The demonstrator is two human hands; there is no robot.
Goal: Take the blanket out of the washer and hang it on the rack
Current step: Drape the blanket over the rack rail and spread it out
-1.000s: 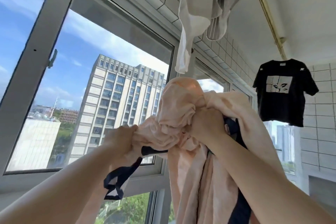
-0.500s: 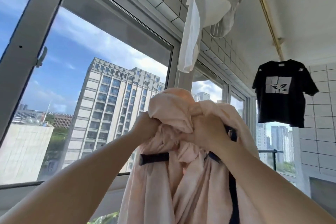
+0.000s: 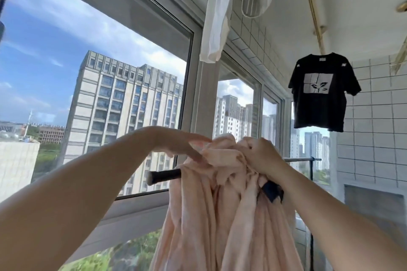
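A pale peach blanket (image 3: 222, 215) with dark navy trim is hanging in bunched, wrinkled folds over the black rack bar (image 3: 164, 175) in front of me. My right hand (image 3: 261, 156) is gripping the gathered cloth at the top, fingers curled into it. My left hand (image 3: 178, 144) is reaching in with straightened fingers touching the fabric. Beyond, a black T-shirt (image 3: 323, 92) is hanging by the tiled wall (image 3: 374, 127).

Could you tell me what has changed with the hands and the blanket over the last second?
The blanket came down onto the rack bar and now hangs over it. The left hand let go of its bunch; its straightened fingers just touch the cloth. The right hand stayed gripping the top folds. The black T-shirt and white garment hang as before.
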